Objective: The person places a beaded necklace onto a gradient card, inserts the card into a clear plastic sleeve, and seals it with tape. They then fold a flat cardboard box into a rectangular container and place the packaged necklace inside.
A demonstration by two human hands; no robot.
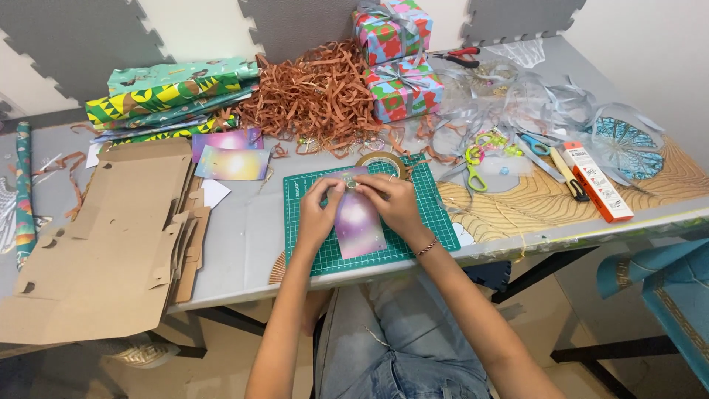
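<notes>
A grey rectangular tabletop [244, 236] on dark metal legs fills the middle of the frame. Behind it, along the top edge, a white wall [199, 29] carries grey interlocking foam mats [66, 41]. At lower left lies a pale tiled floor [214, 355]. At lower right stands a teal upholstered seat [676, 295] with patterned trim. The light is even and soft.

Lighting bright, even and diffuse, with soft, faint shadows under the bench [244, 244]. No strong glare. Focus sharp at centre; mild wide-angle bending towards the left and right edges.
</notes>
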